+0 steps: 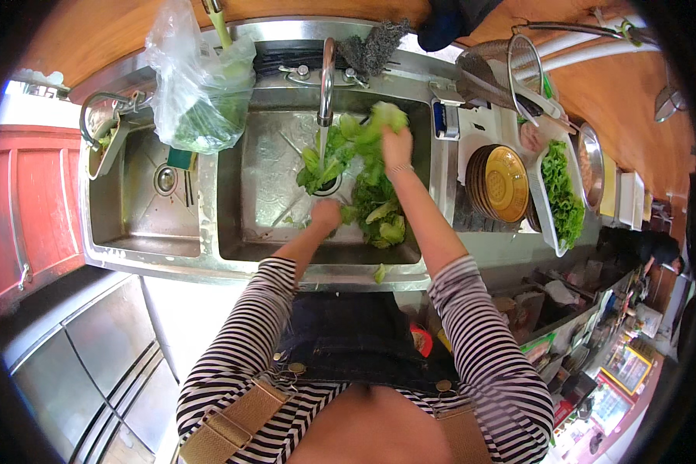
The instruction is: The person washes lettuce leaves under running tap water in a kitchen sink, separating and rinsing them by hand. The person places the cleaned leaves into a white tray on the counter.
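Observation:
Before me is the large steel basin (267,168) of a double sink. My right hand (398,148) grips a bunch of leafy lettuce (388,119) over the basin's right side; the leaves are blurred. Low in the basin is my left hand (326,213), close to the drain (329,187) and some leaf scraps. Blur hides its fingers, so whether it holds anything is unclear. Water (323,145) runs from the curved faucet (327,81) onto green leaves (330,165). A heap of loose lettuce leaves (385,223) lies along the basin's right side.
A plastic bag of greens (209,110) stands over the divider, beside a smaller basin (133,214) with a sponge (181,158). To the right are stacked yellow-brown plates (506,182), a white basket of lettuce (562,197) and strainers (525,75). One leaf (379,274) lies on the front rim.

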`<state>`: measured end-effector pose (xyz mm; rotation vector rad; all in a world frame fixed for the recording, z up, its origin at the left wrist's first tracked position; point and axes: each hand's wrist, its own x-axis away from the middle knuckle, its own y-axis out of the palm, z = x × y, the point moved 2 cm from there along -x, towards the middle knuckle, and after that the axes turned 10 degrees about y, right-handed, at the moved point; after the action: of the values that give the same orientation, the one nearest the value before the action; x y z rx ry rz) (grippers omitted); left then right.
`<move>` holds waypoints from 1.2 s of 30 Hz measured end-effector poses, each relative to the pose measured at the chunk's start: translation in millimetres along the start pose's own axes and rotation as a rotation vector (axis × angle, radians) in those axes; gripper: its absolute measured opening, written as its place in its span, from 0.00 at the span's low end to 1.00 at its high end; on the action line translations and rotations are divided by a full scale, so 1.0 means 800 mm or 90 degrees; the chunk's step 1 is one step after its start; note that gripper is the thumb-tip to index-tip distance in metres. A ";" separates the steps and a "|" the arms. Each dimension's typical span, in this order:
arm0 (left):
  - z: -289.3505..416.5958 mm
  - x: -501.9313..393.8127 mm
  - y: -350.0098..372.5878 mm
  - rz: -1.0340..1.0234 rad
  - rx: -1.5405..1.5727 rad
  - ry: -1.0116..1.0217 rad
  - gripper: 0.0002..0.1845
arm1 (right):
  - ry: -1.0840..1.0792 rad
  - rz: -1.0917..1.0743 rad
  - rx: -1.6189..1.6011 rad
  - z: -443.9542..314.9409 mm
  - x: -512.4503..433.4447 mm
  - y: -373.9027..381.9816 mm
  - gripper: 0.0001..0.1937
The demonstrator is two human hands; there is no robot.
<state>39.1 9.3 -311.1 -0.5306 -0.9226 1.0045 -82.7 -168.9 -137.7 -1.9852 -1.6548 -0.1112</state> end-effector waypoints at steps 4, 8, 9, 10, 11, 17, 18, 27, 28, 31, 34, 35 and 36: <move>-0.015 -0.035 -0.078 0.111 0.233 0.002 0.13 | 0.145 0.023 -0.224 0.044 0.019 -0.091 0.16; -0.010 -0.064 -0.155 0.335 0.569 -0.003 0.21 | 0.243 -0.029 -0.345 0.070 0.057 -0.118 0.15; -0.005 -0.073 -0.168 0.365 0.669 0.028 0.22 | 0.265 -0.052 -0.361 0.075 0.061 -0.118 0.15; -0.001 -0.078 -0.177 0.390 0.783 0.071 0.23 | 0.282 -0.103 -0.416 0.079 0.063 -0.111 0.16; 0.001 -0.082 -0.182 0.358 0.759 0.039 0.22 | 0.322 -0.108 -0.399 0.084 0.061 -0.105 0.16; 0.014 -0.089 -0.196 0.221 0.856 -0.032 0.20 | 0.455 -0.097 -0.318 0.077 0.035 -0.027 0.19; 0.020 -0.083 -0.198 0.239 0.830 -0.044 0.20 | 0.426 -0.198 -0.393 0.066 0.035 -0.011 0.20; 0.035 -0.010 -0.282 0.261 0.204 -0.173 0.19 | 0.249 -0.174 -0.169 0.032 0.054 0.145 0.24; 0.035 -0.002 -0.283 0.304 0.195 -0.169 0.18 | 0.263 -0.157 -0.159 0.031 0.047 0.153 0.24; 0.041 0.019 -0.279 0.494 0.059 -0.013 0.16 | 0.324 -0.198 -0.288 0.019 0.032 0.173 0.22; 0.032 0.026 -0.281 0.571 0.116 -0.033 0.13 | 0.331 -0.347 -0.400 0.005 0.045 0.176 0.19; 0.028 0.024 -0.282 0.563 0.140 -0.055 0.12 | 0.309 -0.352 -0.357 0.002 0.055 0.173 0.19; 0.020 0.023 -0.284 0.548 0.176 -0.075 0.15 | 0.287 -0.360 -0.313 -0.002 0.063 0.169 0.20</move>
<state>138.0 -79.4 -125.6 -0.6498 -0.6292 1.9250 55.8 -137.6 -164.4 -1.5583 -1.9333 -1.1785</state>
